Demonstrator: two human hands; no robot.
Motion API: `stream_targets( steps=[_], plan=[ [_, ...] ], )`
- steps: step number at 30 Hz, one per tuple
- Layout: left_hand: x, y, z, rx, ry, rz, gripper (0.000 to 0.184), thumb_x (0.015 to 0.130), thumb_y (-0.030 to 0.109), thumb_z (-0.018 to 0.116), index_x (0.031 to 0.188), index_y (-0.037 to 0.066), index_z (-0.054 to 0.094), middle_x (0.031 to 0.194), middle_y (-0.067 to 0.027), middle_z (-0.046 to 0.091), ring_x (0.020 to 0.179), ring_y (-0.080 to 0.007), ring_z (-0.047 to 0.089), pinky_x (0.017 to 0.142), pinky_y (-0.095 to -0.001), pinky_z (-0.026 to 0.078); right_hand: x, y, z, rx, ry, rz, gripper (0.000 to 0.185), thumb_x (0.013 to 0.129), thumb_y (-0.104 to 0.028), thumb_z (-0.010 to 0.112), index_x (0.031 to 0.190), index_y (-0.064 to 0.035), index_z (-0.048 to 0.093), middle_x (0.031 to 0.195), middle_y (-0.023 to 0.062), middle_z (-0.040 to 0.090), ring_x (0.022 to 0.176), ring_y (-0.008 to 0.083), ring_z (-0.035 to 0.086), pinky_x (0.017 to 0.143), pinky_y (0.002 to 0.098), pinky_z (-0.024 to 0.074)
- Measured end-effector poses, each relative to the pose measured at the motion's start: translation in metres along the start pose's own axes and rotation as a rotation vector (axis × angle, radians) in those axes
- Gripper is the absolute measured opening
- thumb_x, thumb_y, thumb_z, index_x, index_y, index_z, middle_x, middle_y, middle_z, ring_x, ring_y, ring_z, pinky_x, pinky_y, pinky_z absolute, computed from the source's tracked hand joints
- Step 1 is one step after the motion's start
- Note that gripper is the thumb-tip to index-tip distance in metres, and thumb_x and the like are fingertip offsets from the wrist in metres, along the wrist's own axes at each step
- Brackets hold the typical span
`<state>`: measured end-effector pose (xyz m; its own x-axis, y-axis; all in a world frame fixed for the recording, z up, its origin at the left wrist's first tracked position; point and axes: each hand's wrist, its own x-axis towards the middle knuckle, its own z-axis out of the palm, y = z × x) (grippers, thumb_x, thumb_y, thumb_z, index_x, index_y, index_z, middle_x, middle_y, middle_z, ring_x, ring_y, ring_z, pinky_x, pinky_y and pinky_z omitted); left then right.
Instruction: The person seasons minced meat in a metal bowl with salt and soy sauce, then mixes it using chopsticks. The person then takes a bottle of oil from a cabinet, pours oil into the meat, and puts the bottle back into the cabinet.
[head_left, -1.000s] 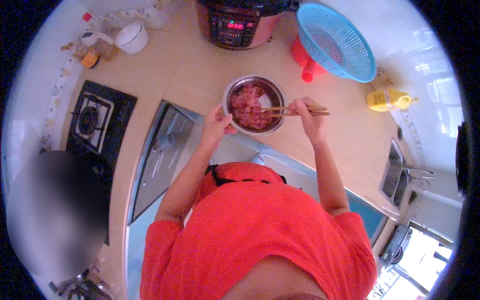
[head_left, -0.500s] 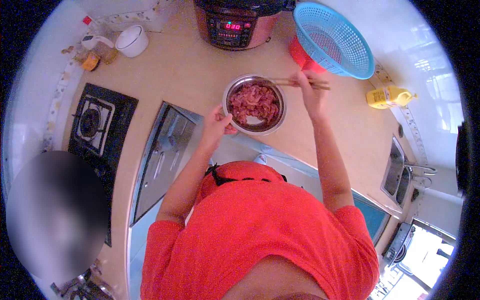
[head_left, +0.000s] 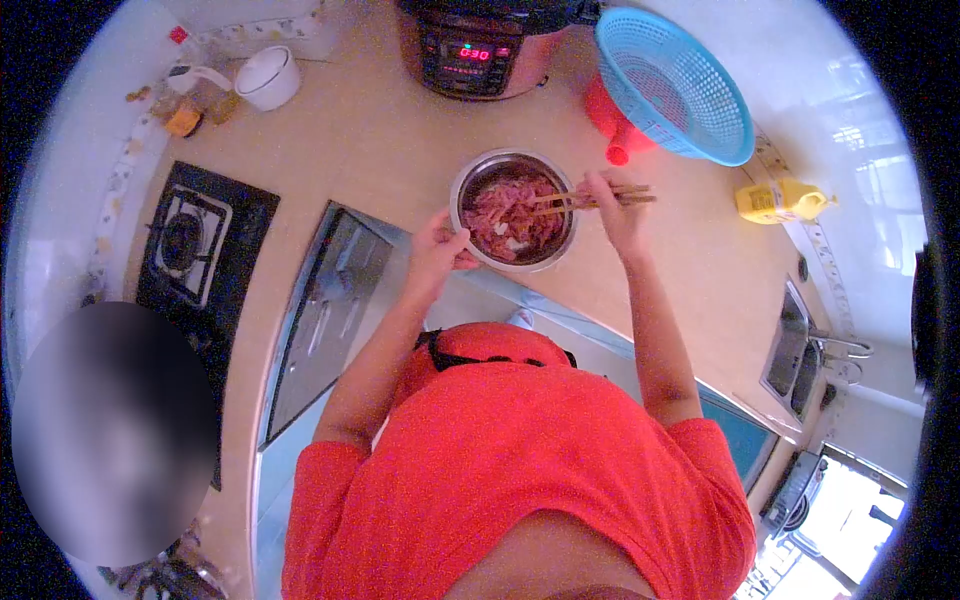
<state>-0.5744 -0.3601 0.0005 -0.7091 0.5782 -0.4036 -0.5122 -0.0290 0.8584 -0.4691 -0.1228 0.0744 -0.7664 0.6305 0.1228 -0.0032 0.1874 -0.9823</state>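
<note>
- In the head view, the metal bowl (head_left: 540, 263) is between the two hands, just beyond the left fingers and to the left of the right fingers.
- The sliced meat (head_left: 500, 212) lies inside this bowl, and the tips of the chopsticks (head_left: 556, 210) reach into it from the right fingers.
- The near edge of the counter (head_left: 350, 130) passes close by the left fingers; beyond both hands, its surface stretches up to the electric cooker (head_left: 490, 60).
- The blue basket (head_left: 670, 85) is beyond the right fingers, and the yellow bottle (head_left: 775, 202) is well apart on their right.
- The left hand (head_left: 437, 247) pinches the bowl's rim, the thumb on top.
- The right hand (head_left: 620, 215) has its fingers closed around the chopsticks; their exact spacing I cannot tell.
</note>
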Motion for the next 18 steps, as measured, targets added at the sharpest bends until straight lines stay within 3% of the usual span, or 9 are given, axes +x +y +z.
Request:
stream_targets(
  steps=[2,5,8,11,14,17,18],
  plan=[
    [-0.001,0.001,0.003,-0.023,-0.005,0.007,0.048,0.082,0.007,0.056,0.127,0.009,0.04,0.079,-0.0101,0.058,0.061,-0.0191,0.062,0.053,-0.0294,0.055,-0.006,-0.018,-0.008,0.036,0.128,-0.002,0.017,0.083,-0.017,0.061,0.074,-0.0036,0.062,0.069,0.0031,0.062,0.062,0.0098,0.056,0.054,0.027,0.0453],
    [-0.001,0.002,0.003,-0.026,-0.029,0.012,0.047,0.083,0.006,0.056,0.126,0.009,0.04,0.078,-0.0102,0.058,0.061,-0.0189,0.062,0.053,-0.0295,0.055,-0.009,-0.03,-0.016,-0.219,0.137,-0.036,0.015,0.084,-0.016,0.06,0.077,-0.0026,0.062,0.072,0.0045,0.063,0.064,0.0109,0.058,0.057,0.0276,0.0473],
    [0.001,0.0,0.002,-0.01,-0.031,0.009,0.046,0.083,0.006,0.055,0.126,0.008,0.04,0.078,-0.0101,0.058,0.061,-0.0187,0.062,0.053,-0.0297,0.055,-0.013,0.015,0.007,-0.148,0.141,-0.059,0.017,0.084,-0.017,0.059,0.078,-0.002,0.062,0.074,0.0061,0.063,0.065,0.0119,0.059,0.059,0.0276,0.0479],
    [0.003,-0.001,0.0,0.016,-0.055,0.002,0.047,0.083,0.007,0.055,0.127,0.008,0.039,0.078,-0.0101,0.057,0.061,-0.0186,0.062,0.052,-0.0291,0.055,-0.02,-0.006,0.019,0.057,0.122,0.089,0.024,0.089,-0.019,0.052,0.079,0.0016,0.058,0.075,0.0119,0.063,0.07,0.016,0.062,0.065,0.0276,0.0504],
    [0.002,-0.004,0.001,-0.028,-0.049,0.01,0.05,0.083,0.007,0.056,0.129,0.008,0.036,0.079,-0.01,0.057,0.06,-0.0185,0.061,0.052,-0.029,0.055,-0.031,-0.012,0.015,0.003,0.061,0.075,0.024,0.089,-0.019,0.052,0.079,0.0012,0.058,0.074,0.0126,0.063,0.071,0.0169,0.063,0.065,0.0275,0.0504],
    [0.006,-0.013,-0.001,-0.065,-0.013,0.007,0.052,0.083,0.006,0.056,0.13,0.006,0.035,0.078,-0.0099,0.057,0.06,-0.0185,0.061,0.052,-0.029,0.055,-0.029,0.035,0.007,0.017,-0.049,0.177,0.022,0.087,-0.022,0.056,0.08,-0.0015,0.062,0.074,0.0053,0.063,0.069,0.012,0.059,0.064,0.0262,0.0479],
    [0.005,-0.011,-0.001,-0.055,-0.016,0.004,0.052,0.083,0.006,0.056,0.13,0.006,0.034,0.079,-0.01,0.057,0.06,-0.0185,0.061,0.052,-0.0291,0.055,-0.027,0.018,0.011,-0.099,-0.003,0.128,0.023,0.087,-0.021,0.055,0.078,-0.0012,0.061,0.072,0.0059,0.063,0.066,0.0125,0.059,0.063,0.0272,0.0484]
  ],
)
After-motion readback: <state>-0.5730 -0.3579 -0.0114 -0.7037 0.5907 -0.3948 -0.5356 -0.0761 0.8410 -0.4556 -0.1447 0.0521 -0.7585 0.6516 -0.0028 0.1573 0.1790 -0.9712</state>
